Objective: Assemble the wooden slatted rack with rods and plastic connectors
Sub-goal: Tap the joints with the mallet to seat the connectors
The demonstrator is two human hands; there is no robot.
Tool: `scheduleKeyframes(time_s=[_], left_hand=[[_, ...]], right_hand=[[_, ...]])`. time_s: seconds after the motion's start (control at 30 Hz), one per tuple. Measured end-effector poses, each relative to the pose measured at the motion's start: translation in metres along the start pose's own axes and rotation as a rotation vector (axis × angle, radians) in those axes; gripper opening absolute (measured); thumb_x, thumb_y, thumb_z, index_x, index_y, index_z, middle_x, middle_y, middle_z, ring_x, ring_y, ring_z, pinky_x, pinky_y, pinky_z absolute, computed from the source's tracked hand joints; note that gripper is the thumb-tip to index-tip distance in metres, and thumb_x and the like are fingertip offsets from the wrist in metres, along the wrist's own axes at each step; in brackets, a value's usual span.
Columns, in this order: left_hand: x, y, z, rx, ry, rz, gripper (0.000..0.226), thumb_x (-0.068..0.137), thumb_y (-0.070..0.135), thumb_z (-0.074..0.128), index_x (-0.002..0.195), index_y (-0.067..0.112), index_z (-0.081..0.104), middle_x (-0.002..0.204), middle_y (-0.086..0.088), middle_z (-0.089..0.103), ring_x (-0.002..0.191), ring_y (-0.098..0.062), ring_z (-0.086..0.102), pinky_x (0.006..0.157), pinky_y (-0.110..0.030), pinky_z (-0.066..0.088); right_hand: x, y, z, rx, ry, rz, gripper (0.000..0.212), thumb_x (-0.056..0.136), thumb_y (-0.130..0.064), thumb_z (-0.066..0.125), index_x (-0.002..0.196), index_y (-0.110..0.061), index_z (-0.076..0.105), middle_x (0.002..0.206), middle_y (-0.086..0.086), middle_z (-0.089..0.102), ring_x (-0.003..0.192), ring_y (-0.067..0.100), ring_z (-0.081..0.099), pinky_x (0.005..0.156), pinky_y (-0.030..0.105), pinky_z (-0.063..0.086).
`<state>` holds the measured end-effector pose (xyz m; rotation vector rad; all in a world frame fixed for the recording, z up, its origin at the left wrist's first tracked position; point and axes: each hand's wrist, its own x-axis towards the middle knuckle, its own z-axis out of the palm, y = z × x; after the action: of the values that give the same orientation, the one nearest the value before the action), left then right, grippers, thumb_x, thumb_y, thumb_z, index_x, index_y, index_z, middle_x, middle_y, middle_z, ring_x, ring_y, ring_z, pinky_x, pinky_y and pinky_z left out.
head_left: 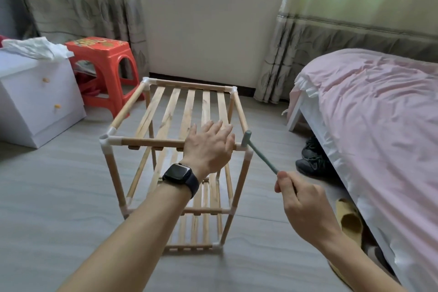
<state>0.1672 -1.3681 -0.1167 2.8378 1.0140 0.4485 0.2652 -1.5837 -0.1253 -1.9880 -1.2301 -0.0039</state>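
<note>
A wooden slatted rack point(151, 142) stands upright on the floor in front of me, with three slatted tiers joined by rods and white plastic connectors point(109, 140). My left hand point(208, 147), with a dark watch on the wrist, lies flat with straight fingers over the top tier's front rod near its right end. My right hand point(299, 199) grips the handle of a small grey-green hammer point(257, 152). The hammer's head sits at the rack's top front right corner connector, which it hides.
A bed with a pink cover point(369, 111) fills the right side, with dark shoes point(312, 159) and a yellow slipper point(348, 218) beside it. A white drawer cabinet point(35, 99) and a red plastic stool point(104, 66) stand at the left. Curtains and a wall lie behind.
</note>
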Motion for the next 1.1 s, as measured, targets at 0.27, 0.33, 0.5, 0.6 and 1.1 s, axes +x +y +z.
scheduleKeyframes(time_s=[0.27,0.33,0.5,0.6,1.1], left_hand=[[-0.002,-0.002,0.005,0.041,0.013,-0.017,0.056,0.107,0.043,0.008,0.152,0.035,0.04,0.159,0.008,0.038,0.15,-0.02,0.03,0.116,-0.043,0.026],[-0.002,-0.001,0.005,0.038,0.009,-0.024,0.055,0.107,0.043,0.009,0.152,0.034,0.04,0.159,0.008,0.038,0.149,-0.019,0.031,0.116,-0.043,0.027],[0.0,-0.001,0.006,0.035,0.004,-0.029,0.055,0.107,0.041,0.009,0.152,0.032,0.04,0.159,0.009,0.038,0.149,-0.018,0.031,0.115,-0.04,0.028],[-0.001,-0.002,0.006,0.033,0.001,-0.028,0.056,0.107,0.04,0.008,0.153,0.032,0.039,0.16,0.009,0.037,0.15,-0.017,0.03,0.115,-0.039,0.029],[0.0,-0.002,0.007,0.056,-0.011,-0.05,0.058,0.107,0.04,0.007,0.153,0.027,0.04,0.159,0.01,0.037,0.15,-0.016,0.03,0.112,-0.037,0.031]], right_hand=[[0.004,-0.001,-0.001,0.068,0.085,-0.069,0.039,0.104,-0.043,0.034,0.073,-0.029,0.053,0.045,-0.01,0.045,0.036,0.01,0.037,0.039,0.013,0.021],[0.003,-0.004,-0.004,0.115,0.204,-0.143,0.037,0.107,-0.04,0.034,0.077,-0.027,0.052,0.05,-0.011,0.046,0.036,0.008,0.036,0.04,0.009,0.02],[0.001,-0.004,-0.001,-0.25,-0.009,-0.078,0.039,0.105,-0.046,0.024,0.075,-0.029,0.043,0.05,-0.007,0.047,0.044,0.012,0.049,0.041,0.019,0.028],[0.004,-0.008,-0.007,-0.253,0.069,-0.049,0.037,0.105,-0.044,0.026,0.074,-0.03,0.041,0.049,-0.006,0.047,0.045,0.014,0.05,0.043,0.021,0.028],[0.019,-0.029,-0.015,-0.296,-0.018,-0.12,0.035,0.106,-0.043,0.023,0.082,-0.026,0.04,0.056,-0.007,0.049,0.047,0.015,0.05,0.045,0.03,0.039]])
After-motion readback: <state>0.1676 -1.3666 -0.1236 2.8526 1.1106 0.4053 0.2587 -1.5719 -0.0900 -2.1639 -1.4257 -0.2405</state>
